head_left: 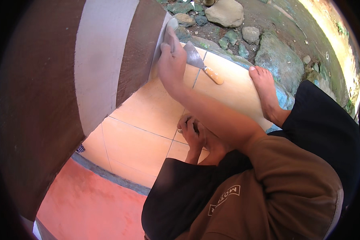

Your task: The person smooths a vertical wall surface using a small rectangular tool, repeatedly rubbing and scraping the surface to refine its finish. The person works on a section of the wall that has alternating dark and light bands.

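My right hand (173,60) reaches up to the far end of the brown-and-white painted wall (104,60), its fingers pressed along the pale edge strip. A whitish-grey piece (172,24) shows at the fingertips; its kind is unclear. Just right of this hand, a putty knife (195,57) with a wooden handle lies on the orange floor tiles (136,108). Lower down, my left hand (193,133) hangs by my foot (215,152), fingers loosely bent and apart. A small shiny spot, perhaps a ring, shows on one finger.
My other bare foot (264,88) stands at the tiled ledge's right edge. Beyond lie several rocks (226,14) and a large mossy stone (280,58) on dirt ground. A grey border (108,178) separates the tiles from a red surface (88,204) at lower left.
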`<action>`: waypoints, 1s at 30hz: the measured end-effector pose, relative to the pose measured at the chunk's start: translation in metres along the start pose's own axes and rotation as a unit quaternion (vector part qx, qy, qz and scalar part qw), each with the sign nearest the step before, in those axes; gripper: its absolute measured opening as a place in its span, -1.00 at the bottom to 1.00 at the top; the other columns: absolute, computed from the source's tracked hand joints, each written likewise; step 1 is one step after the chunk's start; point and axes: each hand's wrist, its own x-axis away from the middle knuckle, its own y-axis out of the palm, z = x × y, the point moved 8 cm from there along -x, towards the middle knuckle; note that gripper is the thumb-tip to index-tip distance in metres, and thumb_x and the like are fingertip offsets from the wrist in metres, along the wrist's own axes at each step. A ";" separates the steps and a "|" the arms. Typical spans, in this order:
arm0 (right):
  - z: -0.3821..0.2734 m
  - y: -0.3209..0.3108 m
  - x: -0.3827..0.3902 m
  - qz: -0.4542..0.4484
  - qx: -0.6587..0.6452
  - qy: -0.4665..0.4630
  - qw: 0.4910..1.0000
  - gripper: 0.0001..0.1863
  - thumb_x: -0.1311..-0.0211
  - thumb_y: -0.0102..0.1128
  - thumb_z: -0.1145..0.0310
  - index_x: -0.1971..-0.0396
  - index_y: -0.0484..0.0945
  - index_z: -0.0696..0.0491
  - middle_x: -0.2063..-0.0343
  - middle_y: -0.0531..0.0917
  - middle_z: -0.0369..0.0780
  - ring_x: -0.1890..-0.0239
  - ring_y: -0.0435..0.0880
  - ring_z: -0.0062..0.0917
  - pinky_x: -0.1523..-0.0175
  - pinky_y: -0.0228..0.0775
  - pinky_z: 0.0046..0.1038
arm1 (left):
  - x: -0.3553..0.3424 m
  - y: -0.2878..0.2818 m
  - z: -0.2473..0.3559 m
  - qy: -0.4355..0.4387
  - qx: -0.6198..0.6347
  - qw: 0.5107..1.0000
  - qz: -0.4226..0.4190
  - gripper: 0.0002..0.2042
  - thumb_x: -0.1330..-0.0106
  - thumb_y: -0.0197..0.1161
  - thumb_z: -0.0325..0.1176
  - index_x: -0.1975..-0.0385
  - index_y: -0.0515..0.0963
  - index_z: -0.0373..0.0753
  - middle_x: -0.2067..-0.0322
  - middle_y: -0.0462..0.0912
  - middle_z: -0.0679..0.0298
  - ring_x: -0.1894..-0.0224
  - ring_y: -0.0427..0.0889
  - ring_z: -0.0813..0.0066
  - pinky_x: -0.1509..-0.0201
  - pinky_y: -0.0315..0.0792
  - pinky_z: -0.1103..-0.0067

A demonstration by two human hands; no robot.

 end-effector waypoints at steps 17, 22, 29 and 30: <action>-0.005 0.005 -0.036 0.012 -0.040 0.128 0.991 -0.49 -0.57 -0.11 0.08 -0.04 0.60 0.26 0.24 0.63 -0.28 0.16 0.46 -0.63 -0.05 0.32 -0.50 | -0.008 -0.006 0.013 0.033 0.010 0.999 0.039 -0.78 -0.15 0.06 -0.52 0.27 0.63 -0.34 0.00 0.53 0.04 -0.05 0.37 0.09 -0.12 0.30 0.25; -0.001 -0.004 -0.060 0.033 -0.031 0.151 0.987 -0.48 -0.57 -0.11 0.09 -0.12 0.54 0.25 0.06 0.67 -0.12 0.02 0.55 -0.40 -0.19 0.30 -0.40 | -0.005 -0.005 0.016 0.022 0.008 0.999 0.028 -0.77 -0.16 0.07 -0.50 0.25 0.64 -0.32 -0.01 0.54 0.06 -0.05 0.39 0.09 -0.14 0.30 0.27; -0.021 0.017 -0.039 0.031 -0.071 0.103 0.992 -0.44 -0.58 -0.15 0.14 -0.26 0.44 0.31 -0.15 0.60 -0.02 -0.19 0.51 -0.30 -0.32 0.24 -0.34 | -0.009 -0.009 0.011 0.025 -0.006 0.998 0.049 -0.77 -0.16 0.08 -0.47 0.25 0.65 -0.30 0.00 0.56 0.07 -0.06 0.43 0.07 -0.13 0.34 0.26; -0.016 0.012 -0.046 0.027 -0.055 0.086 0.994 -0.44 -0.58 -0.16 0.15 -0.29 0.41 0.31 -0.21 0.57 -0.01 -0.27 0.47 -0.30 -0.37 0.20 -0.36 | -0.008 -0.007 0.013 0.029 -0.014 0.998 0.046 -0.77 -0.15 0.08 -0.48 0.25 0.65 -0.30 0.00 0.56 0.07 -0.06 0.43 0.07 -0.12 0.35 0.26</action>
